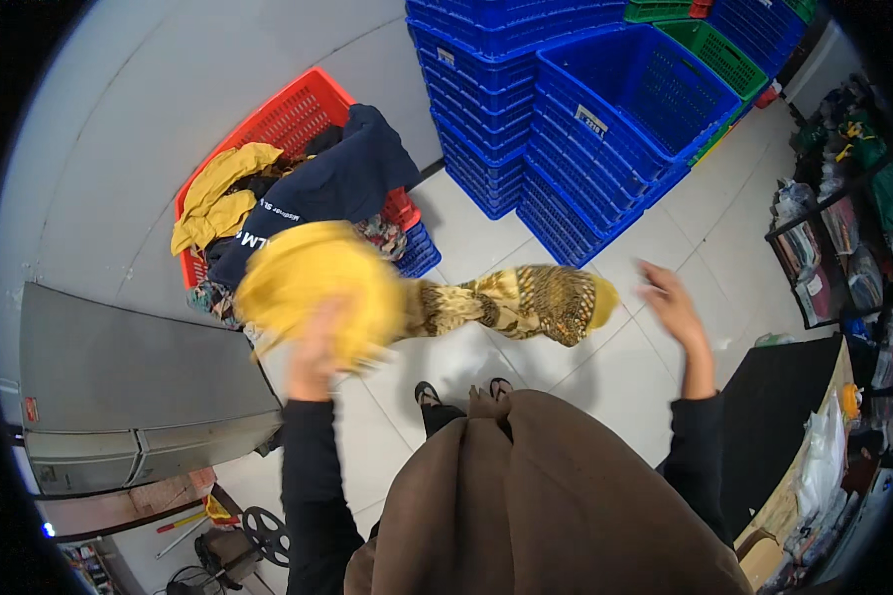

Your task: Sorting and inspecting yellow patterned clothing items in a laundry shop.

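A yellow garment with a brown-and-cream patterned section (506, 302) stretches sideways in front of me, above the floor. Its plain yellow end (322, 278) is bunched at my left hand (318, 342), which is closed on the cloth; both are blurred by motion. The patterned length runs right, twisted, and finishes in a small yellow edge. Off to the right of that edge, my right hand (673, 305) is raised with fingers apart, touching nothing. Behind the yellow cloth stands a red crate (313, 94) heaped with clothes, among them a navy garment (337, 174) and a yellow one (223, 193).
Tall stacks of blue crates (585, 149) stand ahead, with green crates (714, 55) behind. A grey cabinet (139, 367) is on the left. To the right are a rack of bagged items (833, 248) and a black-topped table (784, 426). White tiles (625, 367) cover the floor.
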A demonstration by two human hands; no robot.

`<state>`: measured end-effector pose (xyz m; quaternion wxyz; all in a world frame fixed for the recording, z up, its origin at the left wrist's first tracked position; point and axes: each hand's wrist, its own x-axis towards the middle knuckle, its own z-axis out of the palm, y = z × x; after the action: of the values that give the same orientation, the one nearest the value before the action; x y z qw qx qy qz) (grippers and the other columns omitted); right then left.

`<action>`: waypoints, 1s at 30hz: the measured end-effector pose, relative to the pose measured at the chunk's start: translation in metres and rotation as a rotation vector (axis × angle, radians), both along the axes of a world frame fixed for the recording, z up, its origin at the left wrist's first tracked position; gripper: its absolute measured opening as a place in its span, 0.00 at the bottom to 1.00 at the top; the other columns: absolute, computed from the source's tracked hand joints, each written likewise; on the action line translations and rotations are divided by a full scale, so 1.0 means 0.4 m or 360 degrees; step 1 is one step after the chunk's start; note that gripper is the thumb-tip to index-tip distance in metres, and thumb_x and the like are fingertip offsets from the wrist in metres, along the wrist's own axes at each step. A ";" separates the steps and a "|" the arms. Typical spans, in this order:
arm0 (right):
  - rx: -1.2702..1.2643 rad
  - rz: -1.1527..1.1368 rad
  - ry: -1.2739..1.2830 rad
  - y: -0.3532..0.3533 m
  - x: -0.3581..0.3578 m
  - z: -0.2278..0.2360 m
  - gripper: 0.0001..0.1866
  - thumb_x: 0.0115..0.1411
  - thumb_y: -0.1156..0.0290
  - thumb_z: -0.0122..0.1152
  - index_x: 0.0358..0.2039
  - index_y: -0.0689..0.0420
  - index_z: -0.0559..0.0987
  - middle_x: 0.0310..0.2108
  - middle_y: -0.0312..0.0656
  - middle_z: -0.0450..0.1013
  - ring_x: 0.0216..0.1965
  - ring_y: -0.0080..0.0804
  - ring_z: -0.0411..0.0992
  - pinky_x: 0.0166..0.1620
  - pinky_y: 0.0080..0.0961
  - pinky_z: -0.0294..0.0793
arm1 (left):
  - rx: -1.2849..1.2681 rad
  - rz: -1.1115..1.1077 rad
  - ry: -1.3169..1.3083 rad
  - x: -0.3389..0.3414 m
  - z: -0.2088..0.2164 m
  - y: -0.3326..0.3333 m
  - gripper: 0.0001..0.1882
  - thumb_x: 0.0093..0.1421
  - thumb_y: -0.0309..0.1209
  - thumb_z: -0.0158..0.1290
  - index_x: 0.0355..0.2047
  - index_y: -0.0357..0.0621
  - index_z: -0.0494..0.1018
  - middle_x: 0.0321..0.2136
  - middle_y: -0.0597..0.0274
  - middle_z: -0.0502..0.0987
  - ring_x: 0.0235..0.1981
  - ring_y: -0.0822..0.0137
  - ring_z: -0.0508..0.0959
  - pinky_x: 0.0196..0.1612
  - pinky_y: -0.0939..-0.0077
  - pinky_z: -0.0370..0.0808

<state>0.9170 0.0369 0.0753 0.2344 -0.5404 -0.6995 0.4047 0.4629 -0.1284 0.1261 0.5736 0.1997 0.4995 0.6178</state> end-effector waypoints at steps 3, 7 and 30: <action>0.0734 0.1031 0.0068 -0.027 -0.273 0.072 0.44 0.44 0.75 0.63 0.61 0.52 0.52 0.62 0.45 0.48 0.61 0.43 0.48 0.61 0.37 0.46 | 0.0402 -0.1258 0.1002 0.254 0.068 0.100 0.20 0.59 0.41 0.48 0.45 0.38 0.69 0.39 0.57 0.74 0.42 0.68 0.72 0.45 0.75 0.67; 0.0365 0.1563 -0.0135 -0.014 -0.396 0.246 0.18 0.46 0.73 0.60 0.41 0.57 0.74 0.37 0.42 0.73 0.44 0.39 0.70 0.60 0.40 0.48 | 0.0491 -0.1281 0.1324 0.244 0.192 0.119 0.17 0.56 0.40 0.52 0.39 0.41 0.73 0.28 0.54 0.77 0.30 0.67 0.77 0.35 0.77 0.70; 0.1400 0.1162 -0.0444 0.013 -0.281 0.357 0.12 0.51 0.58 0.59 0.23 0.54 0.77 0.23 0.34 0.69 0.28 0.30 0.69 0.49 0.41 0.56 | 0.0743 -0.0075 0.3243 0.042 0.146 0.008 0.12 0.48 0.39 0.58 0.16 0.47 0.71 0.15 0.70 0.70 0.21 0.71 0.72 0.53 0.61 0.55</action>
<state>0.8045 0.0420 0.2179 0.1875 -0.1647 -0.9667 0.0561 0.4796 -0.1250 0.1845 -0.1599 0.7415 0.6108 0.2268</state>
